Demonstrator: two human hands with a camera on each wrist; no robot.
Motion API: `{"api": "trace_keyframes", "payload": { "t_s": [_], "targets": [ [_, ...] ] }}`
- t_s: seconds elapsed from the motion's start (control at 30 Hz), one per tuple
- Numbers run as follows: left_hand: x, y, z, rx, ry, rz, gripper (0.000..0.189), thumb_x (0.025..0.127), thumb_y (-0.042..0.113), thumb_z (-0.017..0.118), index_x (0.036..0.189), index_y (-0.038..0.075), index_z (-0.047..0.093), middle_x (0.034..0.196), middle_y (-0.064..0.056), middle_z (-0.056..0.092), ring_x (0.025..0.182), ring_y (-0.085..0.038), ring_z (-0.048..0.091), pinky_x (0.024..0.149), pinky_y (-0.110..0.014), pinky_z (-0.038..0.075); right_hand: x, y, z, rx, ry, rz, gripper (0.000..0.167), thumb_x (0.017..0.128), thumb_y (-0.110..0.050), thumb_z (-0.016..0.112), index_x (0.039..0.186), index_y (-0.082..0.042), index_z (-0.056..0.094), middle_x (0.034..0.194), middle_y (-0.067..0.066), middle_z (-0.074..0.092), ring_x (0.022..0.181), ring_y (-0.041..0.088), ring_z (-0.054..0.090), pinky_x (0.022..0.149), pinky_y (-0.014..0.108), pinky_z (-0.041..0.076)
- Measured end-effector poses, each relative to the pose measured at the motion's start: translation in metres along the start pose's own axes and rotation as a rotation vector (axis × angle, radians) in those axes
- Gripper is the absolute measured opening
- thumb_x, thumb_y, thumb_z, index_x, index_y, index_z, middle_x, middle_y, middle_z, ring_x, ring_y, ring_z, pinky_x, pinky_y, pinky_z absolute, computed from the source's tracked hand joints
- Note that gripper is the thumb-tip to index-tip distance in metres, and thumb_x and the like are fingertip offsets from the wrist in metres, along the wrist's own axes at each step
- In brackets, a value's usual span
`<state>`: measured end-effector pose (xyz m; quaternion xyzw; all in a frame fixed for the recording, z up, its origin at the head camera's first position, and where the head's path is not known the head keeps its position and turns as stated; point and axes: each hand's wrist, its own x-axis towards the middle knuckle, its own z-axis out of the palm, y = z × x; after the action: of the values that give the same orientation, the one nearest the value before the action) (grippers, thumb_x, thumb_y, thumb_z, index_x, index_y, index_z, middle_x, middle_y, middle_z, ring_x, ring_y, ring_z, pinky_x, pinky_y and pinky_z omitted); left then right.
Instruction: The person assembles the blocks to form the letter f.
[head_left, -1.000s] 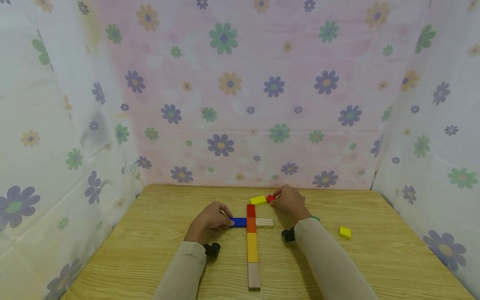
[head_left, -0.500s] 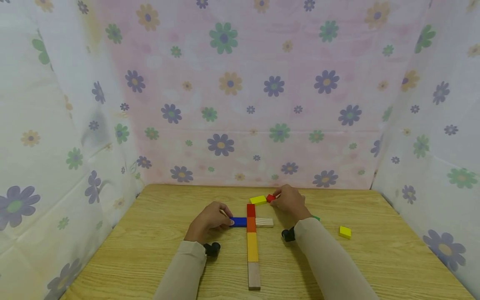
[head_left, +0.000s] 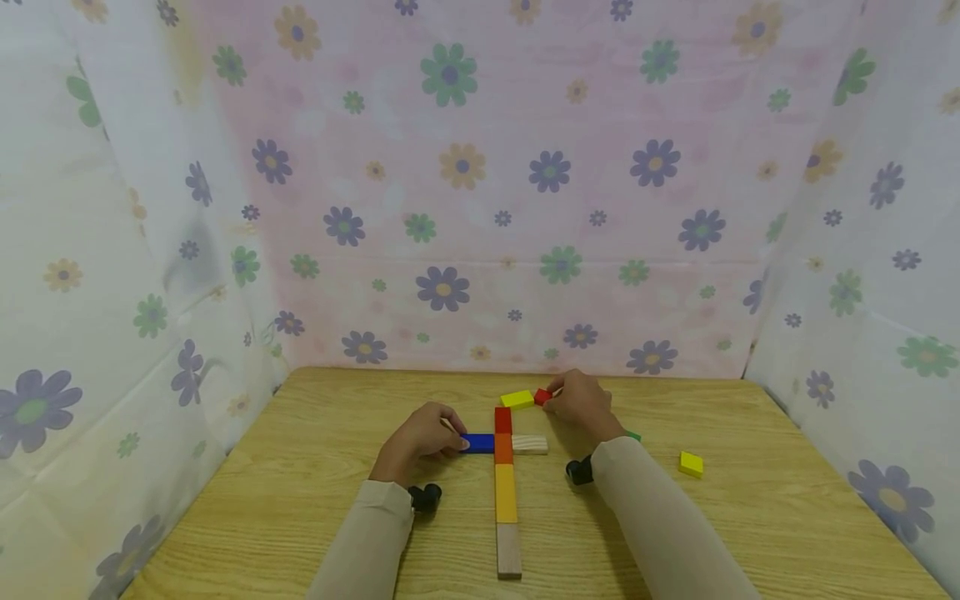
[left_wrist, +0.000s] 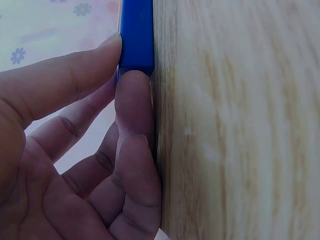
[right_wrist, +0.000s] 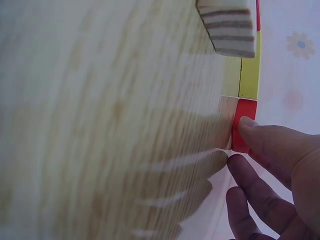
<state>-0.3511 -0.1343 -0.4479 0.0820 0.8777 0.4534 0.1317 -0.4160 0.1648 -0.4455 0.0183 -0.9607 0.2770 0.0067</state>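
Note:
In the head view, a line of wooden blocks runs away from the near side: a brownish block [head_left: 508, 550], an amber block [head_left: 506, 493], an orange block [head_left: 503, 449] and a red block [head_left: 503, 420]. A blue block [head_left: 480, 443] sticks out to the left of the orange one, and my left hand [head_left: 424, 435] pinches its outer end between thumb and fingers. Opposite lies a pale striped block [head_left: 530, 445]. Farther back, my right hand [head_left: 582, 402] holds a small red block [right_wrist: 243, 132] with the thumb on top, against the end of a yellow block [head_left: 517, 401].
Another yellow block [head_left: 691, 464] lies by itself to the right on the wooden table [head_left: 315, 500]. A green piece [head_left: 633, 436] shows partly from behind the right wrist. Flowered cloth [head_left: 480, 208] closes off the back and both sides.

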Motion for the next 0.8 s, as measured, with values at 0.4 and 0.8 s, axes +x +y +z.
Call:
{"api": "trace_keyframes", "payload": {
  "t_s": [0.4,0.8],
  "targets": [
    [-0.0001,0.0008,0.0001,0.0,0.002,-0.005,0.012,0.091,0.011,0.079,0.1,0.007,0.073,0.085,-0.008,0.075,0.074,-0.019,0.072,0.07,-0.035,0.059,-0.0015,0.0008,-0.0024,0.013,-0.01,-0.012,0.03,0.089,-0.026,0.083,0.116,-0.015,0.079,0.104,0.001,0.078,0.098,0.026,0.068,0.098,0.063,0.037],
    [-0.001,0.0011,0.0008,0.014,0.015,0.002,0.012,0.09,0.012,0.081,0.098,0.008,0.073,0.083,-0.007,0.075,0.072,-0.019,0.071,0.068,-0.034,0.057,-0.0051,-0.0012,-0.0023,0.005,-0.007,-0.021,0.03,0.09,-0.026,0.082,0.118,-0.015,0.079,0.111,0.003,0.078,0.106,0.03,0.068,0.099,0.062,0.038]
  ]
}}
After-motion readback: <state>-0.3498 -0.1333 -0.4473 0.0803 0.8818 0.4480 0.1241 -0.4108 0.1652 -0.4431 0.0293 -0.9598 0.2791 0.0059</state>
